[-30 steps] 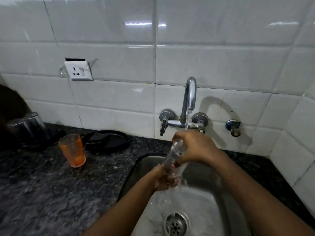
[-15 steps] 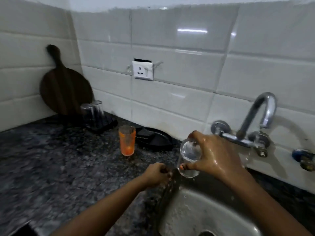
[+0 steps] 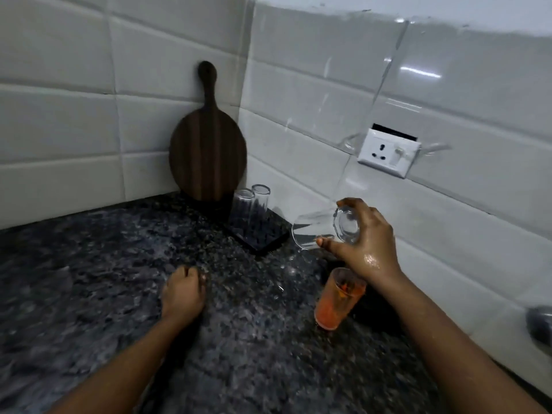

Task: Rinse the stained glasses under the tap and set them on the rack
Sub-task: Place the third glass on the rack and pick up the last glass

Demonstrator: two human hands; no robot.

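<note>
My right hand (image 3: 367,243) grips a clear glass (image 3: 316,231) by its base, tipped on its side with the mouth pointing left, in the air just right of the black rack (image 3: 263,237). Two clear glasses (image 3: 251,204) stand upside down at the rack's back corner. An orange-stained glass (image 3: 336,300) stands upright on the counter below my right wrist. My left hand (image 3: 183,289) hovers over the dark granite counter with its fingers curled and nothing in it.
A round dark wooden board (image 3: 207,153) leans in the tiled corner behind the rack. A white wall socket (image 3: 388,152) sits on the tiles to the right. A dark pan (image 3: 373,309) lies behind the orange glass. A chrome tap part (image 3: 540,324) shows at the right edge.
My view has swung left from the sink to the corner. My right hand has carried the clear glass from the tap over to the rack; my left hand has let go and moved onto the counter side.
</note>
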